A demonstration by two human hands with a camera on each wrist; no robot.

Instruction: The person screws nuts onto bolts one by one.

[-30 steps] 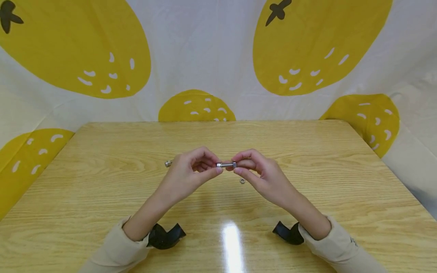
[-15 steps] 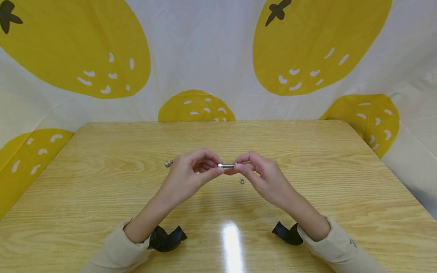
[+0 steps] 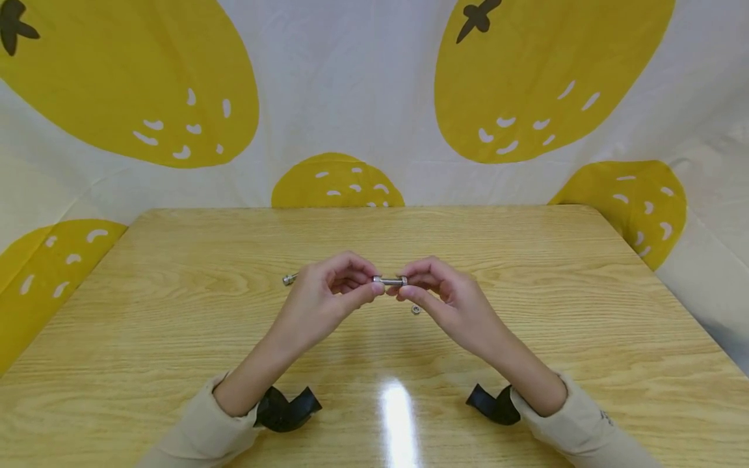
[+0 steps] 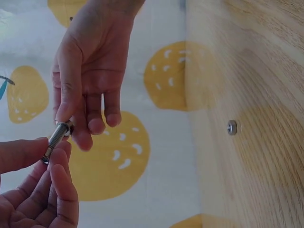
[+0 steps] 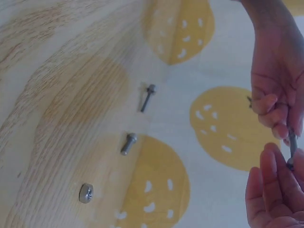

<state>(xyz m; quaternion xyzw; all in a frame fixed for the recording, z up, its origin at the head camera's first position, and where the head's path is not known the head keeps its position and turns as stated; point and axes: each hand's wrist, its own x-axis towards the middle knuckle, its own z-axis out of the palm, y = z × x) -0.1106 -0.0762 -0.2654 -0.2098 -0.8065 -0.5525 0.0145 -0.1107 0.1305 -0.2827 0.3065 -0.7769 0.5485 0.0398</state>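
Observation:
Above the table, a silver bolt (image 3: 391,281) is held level between both hands. My left hand (image 3: 328,289) pinches its left end between thumb and index finger. At the other end, my right hand (image 3: 447,296) pinches a nut (image 3: 404,281) with thumb and fingertips. The bare shank shows between the two hands. In the left wrist view the bolt (image 4: 56,136) slants from the left fingers up to the right thumb. Fingers partly cover both ends in the right wrist view.
A loose nut (image 3: 416,309) lies on the wooden table (image 3: 175,338) below my right hand. Two more bolts lie on the table in the right wrist view, a shorter bolt (image 5: 128,144) and a thinner bolt (image 5: 148,98). A fruit-patterned cloth (image 3: 351,97) hangs behind.
My right fingertips closed over the nut half a second ago and have shifted, so the nut shows again. The left hand keeps its hold, almost still. The loose pieces have not moved.

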